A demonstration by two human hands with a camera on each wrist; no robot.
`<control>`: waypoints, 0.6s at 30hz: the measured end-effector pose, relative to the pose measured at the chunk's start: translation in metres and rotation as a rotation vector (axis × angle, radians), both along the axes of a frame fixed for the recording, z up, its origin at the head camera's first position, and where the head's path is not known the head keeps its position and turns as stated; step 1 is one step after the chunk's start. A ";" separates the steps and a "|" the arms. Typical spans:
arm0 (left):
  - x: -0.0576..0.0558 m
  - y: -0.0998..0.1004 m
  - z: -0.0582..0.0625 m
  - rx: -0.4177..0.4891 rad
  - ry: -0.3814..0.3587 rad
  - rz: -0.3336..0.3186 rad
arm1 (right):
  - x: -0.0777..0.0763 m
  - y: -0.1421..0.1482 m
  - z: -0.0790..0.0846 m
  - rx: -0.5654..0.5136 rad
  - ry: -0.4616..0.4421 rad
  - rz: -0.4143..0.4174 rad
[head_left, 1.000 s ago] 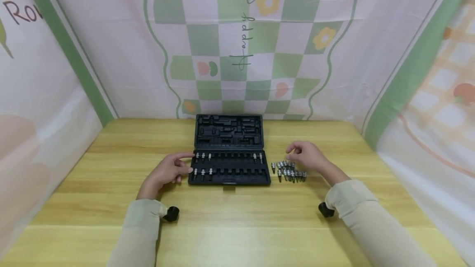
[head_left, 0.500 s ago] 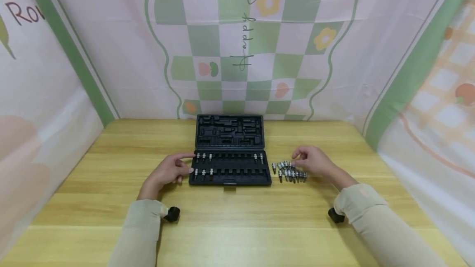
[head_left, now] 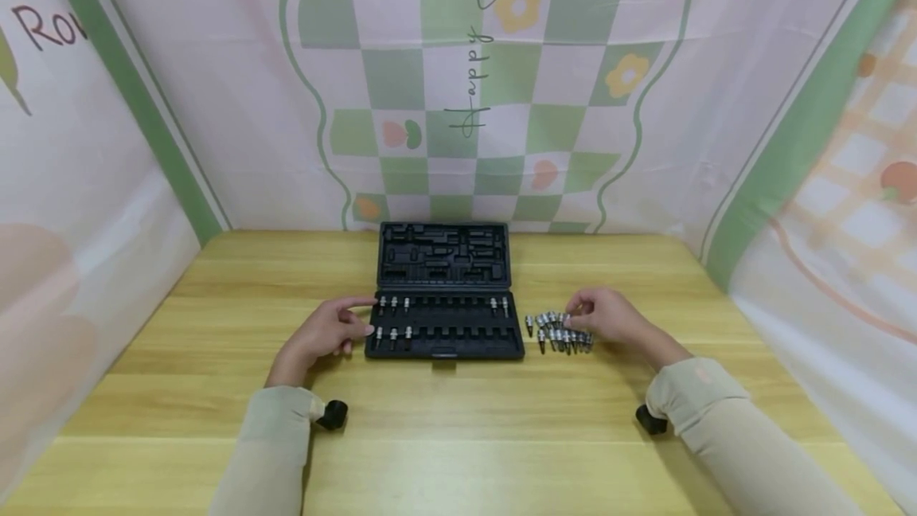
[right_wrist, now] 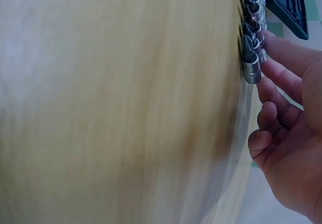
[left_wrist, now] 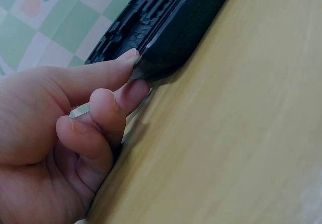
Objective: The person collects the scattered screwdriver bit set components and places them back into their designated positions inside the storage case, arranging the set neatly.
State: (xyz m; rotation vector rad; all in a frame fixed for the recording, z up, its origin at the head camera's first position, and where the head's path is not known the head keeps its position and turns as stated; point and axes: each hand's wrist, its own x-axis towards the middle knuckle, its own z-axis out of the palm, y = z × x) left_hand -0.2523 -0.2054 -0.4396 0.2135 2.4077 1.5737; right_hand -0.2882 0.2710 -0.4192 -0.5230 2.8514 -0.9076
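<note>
A black tool case [head_left: 444, 322] lies spread out on the wooden table, with several bit sockets [head_left: 393, 335] set in its slots at the left and upper right. My left hand [head_left: 333, 330] grips the case's left edge; in the left wrist view the thumb [left_wrist: 108, 75] and a finger meet around its corner. To the right of the case is a cluster of loose silver bit sockets [head_left: 541, 341] with dark tips. There my right hand [head_left: 607, 317] pinches one between thumb and forefinger at the cluster's far right side, its end partly hidden by the fingertips.
The case's lid [head_left: 444, 253] stands raised at the back, close to a patterned cloth backdrop [head_left: 473, 86]. Similar cloth hangs along both sides of the table [head_left: 458, 436]. A black wrist camera [head_left: 652, 419] juts from under the right sleeve.
My right hand has moved right and down from above the loose bit sockets, bringing its fingertips onto one. The left hand keeps its place at the case's edge.
</note>
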 end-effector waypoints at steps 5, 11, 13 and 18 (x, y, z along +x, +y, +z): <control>0.000 0.000 -0.001 -0.002 0.005 0.001 | -0.001 0.000 0.000 0.008 -0.013 -0.006; 0.000 0.000 0.000 -0.009 0.012 0.003 | -0.003 0.000 -0.001 -0.002 -0.022 -0.034; 0.000 0.000 0.000 -0.011 0.013 0.004 | -0.005 0.000 -0.001 -0.016 -0.026 -0.038; 0.000 0.001 -0.001 -0.012 0.012 0.003 | -0.009 -0.001 -0.004 -0.045 -0.027 -0.071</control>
